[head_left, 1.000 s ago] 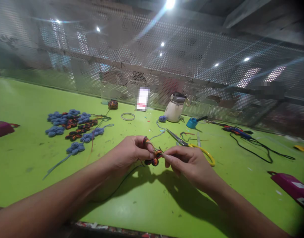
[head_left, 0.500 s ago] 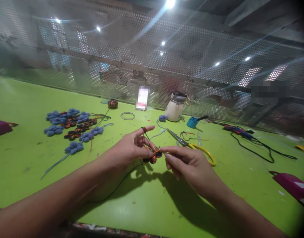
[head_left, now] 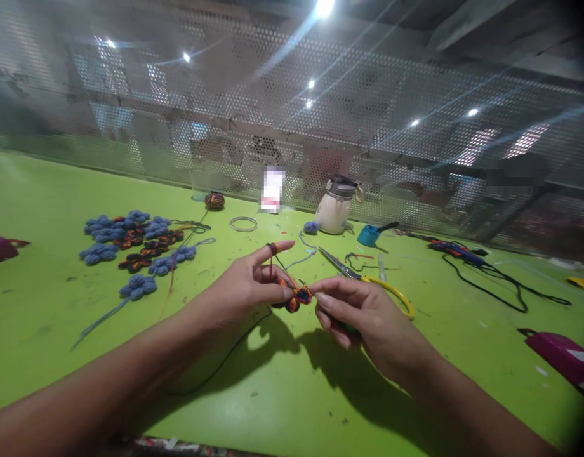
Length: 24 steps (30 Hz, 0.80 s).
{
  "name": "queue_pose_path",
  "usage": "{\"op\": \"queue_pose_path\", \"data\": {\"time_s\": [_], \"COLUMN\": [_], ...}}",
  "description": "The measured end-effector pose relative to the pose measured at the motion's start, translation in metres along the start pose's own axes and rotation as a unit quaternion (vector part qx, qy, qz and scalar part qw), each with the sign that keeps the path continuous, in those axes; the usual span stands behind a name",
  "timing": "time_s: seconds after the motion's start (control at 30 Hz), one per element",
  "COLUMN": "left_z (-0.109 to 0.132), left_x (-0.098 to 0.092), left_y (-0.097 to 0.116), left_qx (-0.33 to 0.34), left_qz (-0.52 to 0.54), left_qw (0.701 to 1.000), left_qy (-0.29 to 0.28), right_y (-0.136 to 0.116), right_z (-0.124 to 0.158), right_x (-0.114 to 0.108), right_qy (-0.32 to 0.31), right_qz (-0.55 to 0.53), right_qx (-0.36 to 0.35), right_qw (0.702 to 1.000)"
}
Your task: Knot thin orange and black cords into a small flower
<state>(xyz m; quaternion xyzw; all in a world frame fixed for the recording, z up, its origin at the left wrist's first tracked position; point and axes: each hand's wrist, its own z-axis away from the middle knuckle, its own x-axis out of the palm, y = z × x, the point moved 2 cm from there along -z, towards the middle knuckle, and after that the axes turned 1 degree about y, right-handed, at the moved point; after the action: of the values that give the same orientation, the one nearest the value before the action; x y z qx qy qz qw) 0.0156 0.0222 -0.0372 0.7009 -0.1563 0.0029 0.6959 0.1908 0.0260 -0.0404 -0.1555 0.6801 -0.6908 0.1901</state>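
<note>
Between my hands is a small crocheted flower (head_left: 292, 304) in dark and orange yarn. My left hand (head_left: 254, 282) pinches it between thumb and fingers, its index finger stretched out with yarn wound round it. My right hand (head_left: 356, 311) is closed at the flower's right edge on a crochet hook, mostly hidden by the fingers; a thin tip shows by the stitches and a bit of green handle under the palm. A dark strand trails from the flower beneath my left wrist. Yellow-handled scissors (head_left: 390, 289) lie just behind my right hand.
Blue crocheted flowers (head_left: 138, 287) and dark-orange ones lie at left, with a multicoloured yarn ball (head_left: 214, 202) behind. Farther back are a metal ring (head_left: 243, 224), a lit phone (head_left: 272, 190), a bottle (head_left: 333, 206) and a blue pot (head_left: 368, 235). A corded tool (head_left: 456, 251) lies right.
My right hand has turned slightly, so a bit of green handle shows under it and a thin tip shows at the stitches. The flower stays in my left hand; the view shifted slightly.
</note>
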Motion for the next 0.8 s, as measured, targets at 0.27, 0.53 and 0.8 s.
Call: {"op": "queue_pose_path", "data": {"time_s": [0.27, 0.53, 0.8], "left_z": [0.0005, 0.003, 0.0014], "left_x": [0.0046, 0.0061, 0.0039], "left_y": [-0.0063, -0.0049, -0.0063], "left_qx": [0.023, 0.014, -0.011], "left_qz": [0.009, -0.008, 0.005], "left_qw": [0.999, 1.0, 1.0], "left_qy": [0.024, 0.026, 0.026], "right_y": [0.0017, 0.0039, 0.0045], "right_z": [-0.0017, 0.0016, 0.0012], "right_x": [0.0046, 0.0065, 0.0051], "right_qy": [0.007, -0.007, 0.019], "right_qz": [0.036, 0.045, 0.116], "right_qx": [-0.016, -0.008, -0.027], "right_qw": [0.999, 0.999, 0.993]}}
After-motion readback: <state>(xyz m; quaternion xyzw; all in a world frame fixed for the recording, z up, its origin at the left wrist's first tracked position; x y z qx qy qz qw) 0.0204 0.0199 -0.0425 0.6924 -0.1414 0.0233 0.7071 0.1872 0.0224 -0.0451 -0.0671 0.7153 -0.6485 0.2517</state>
